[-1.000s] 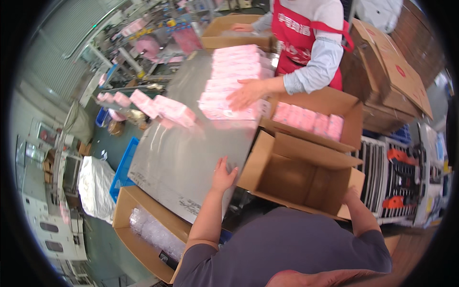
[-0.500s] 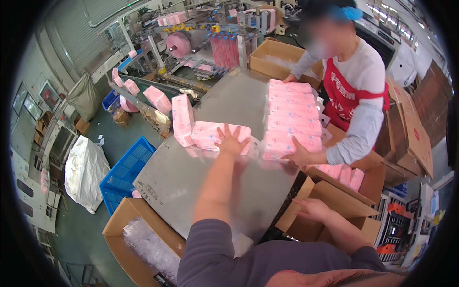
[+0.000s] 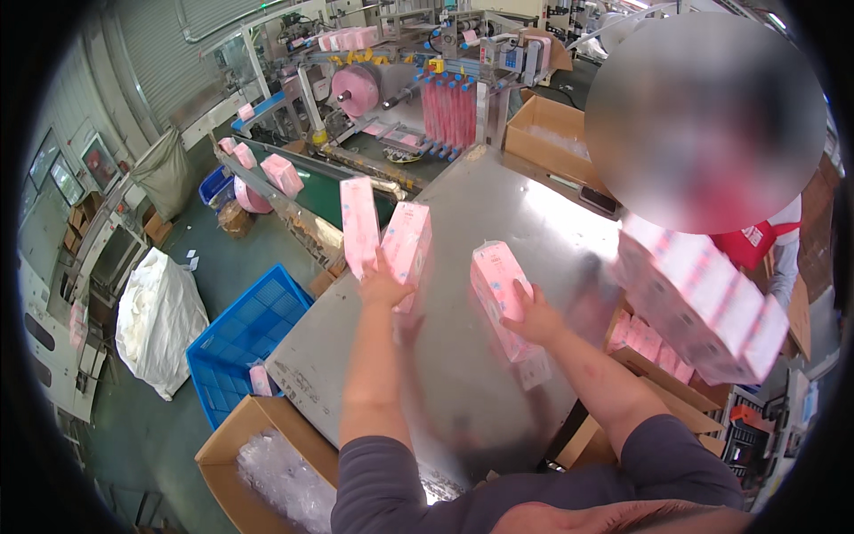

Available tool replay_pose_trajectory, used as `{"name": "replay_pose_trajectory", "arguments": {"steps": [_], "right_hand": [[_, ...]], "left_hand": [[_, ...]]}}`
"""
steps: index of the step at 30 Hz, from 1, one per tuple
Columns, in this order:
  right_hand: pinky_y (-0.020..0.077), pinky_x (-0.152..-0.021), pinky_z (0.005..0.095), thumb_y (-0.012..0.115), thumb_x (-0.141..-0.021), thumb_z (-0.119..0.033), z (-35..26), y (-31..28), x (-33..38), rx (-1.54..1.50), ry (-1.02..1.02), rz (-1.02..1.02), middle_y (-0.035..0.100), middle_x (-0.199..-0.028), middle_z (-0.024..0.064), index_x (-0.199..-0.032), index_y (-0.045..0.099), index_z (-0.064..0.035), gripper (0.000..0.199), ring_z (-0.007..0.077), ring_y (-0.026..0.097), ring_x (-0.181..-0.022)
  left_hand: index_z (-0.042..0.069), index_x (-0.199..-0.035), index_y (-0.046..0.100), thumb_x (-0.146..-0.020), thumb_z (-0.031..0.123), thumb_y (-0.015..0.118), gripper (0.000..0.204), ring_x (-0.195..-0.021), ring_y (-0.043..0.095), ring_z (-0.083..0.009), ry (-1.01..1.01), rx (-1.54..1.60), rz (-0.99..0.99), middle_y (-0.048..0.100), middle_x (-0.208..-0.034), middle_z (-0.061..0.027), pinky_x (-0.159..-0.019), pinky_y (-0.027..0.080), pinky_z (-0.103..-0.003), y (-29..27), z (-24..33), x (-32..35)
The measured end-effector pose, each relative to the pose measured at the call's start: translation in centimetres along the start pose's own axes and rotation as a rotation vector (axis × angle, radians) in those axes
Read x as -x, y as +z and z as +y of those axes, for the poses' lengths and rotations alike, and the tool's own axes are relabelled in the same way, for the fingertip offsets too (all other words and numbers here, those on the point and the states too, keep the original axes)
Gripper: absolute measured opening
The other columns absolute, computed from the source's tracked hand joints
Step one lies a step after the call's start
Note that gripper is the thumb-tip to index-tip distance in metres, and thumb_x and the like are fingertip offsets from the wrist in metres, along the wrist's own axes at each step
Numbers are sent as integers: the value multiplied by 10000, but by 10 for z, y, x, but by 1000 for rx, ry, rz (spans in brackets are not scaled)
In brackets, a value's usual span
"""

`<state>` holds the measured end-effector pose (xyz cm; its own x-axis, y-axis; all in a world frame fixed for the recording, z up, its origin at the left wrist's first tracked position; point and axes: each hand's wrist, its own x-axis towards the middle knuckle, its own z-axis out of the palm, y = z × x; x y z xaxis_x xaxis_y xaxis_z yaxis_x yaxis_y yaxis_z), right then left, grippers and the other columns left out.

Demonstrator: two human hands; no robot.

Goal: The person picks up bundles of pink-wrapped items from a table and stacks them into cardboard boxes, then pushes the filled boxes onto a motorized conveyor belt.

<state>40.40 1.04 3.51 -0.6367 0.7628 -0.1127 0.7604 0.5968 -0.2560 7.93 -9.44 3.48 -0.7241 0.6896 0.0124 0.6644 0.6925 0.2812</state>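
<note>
My left hand (image 3: 385, 287) is on the near end of a pink tissue pack (image 3: 411, 233), its thumb across the face and its fingers along the left side. Those fingers also come close to another pink pack (image 3: 358, 214) standing just left of it. Further right on the metal table, my right hand (image 3: 539, 320) grips a third pink pack (image 3: 494, 276) by its right side, thumb over the face. Clear film sticks out from this pack's near end. The undersides of both hands' grips are hidden.
A co-worker in a red apron holds a row of pink packs (image 3: 703, 294) above a carton at the right. More packs (image 3: 283, 175) stand on the green conveyor (image 3: 316, 189). A blue crate (image 3: 240, 334) and a carton of clear film (image 3: 276, 472) flank the metal table (image 3: 463, 400).
The co-worker has lifted the row of packs off the table to the right. My right hand has come from the carton onto a pack; my left hand has moved left to another.
</note>
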Motion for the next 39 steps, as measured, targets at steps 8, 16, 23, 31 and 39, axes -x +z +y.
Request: {"name": "replay_pose_trajectory", "arguments": {"steps": [8,16,23,31,39], "right_hand": [[520,-882,466,568,-830,-629,-14,11,-25,-70,202,7,325,-1446,284,-1564,173,-178,948,448,601,-1067],[497,-924,477,521,-851,-671,-39,3,-59,-70,218,-39,351,-1428,278,-1570,138,-163,960,455,583,-1100],[438,-1020,496,583,-799,-714,-17,15,-49,-97,212,27,301,-1481,303,-1570,95,-125,1086,468,474,-1267],[330,-1105,545,600,-815,-677,61,-18,123,209,243,-38,259,-1526,281,-1561,177,-138,1013,467,267,-1414],[221,-1155,562,411,-912,-685,72,11,104,209,38,49,116,-1629,151,-1565,191,-259,810,427,90,-1486]], "left_hand": [[34,-1506,280,-784,677,609,1021,-1280,497,-407,93,117,-150,487,-1381,-287,-1033,420,-507,-12,31,-10],[-19,-1394,386,-736,667,702,1001,-1159,602,-385,5,336,-96,618,-1245,-248,-964,481,-453,22,-10,-54],[-15,-1383,392,-778,624,679,925,-1109,618,-420,245,486,-272,628,-1203,-274,-906,509,-484,73,18,18],[63,-1416,442,-851,586,624,791,-1230,526,-440,422,412,-702,501,-1401,-225,-1039,419,-492,-9,81,107],[155,-1383,539,-891,671,471,716,-1475,62,-461,280,110,-35,253,-1574,-202,-1183,101,-588,38,67,-36]]}}
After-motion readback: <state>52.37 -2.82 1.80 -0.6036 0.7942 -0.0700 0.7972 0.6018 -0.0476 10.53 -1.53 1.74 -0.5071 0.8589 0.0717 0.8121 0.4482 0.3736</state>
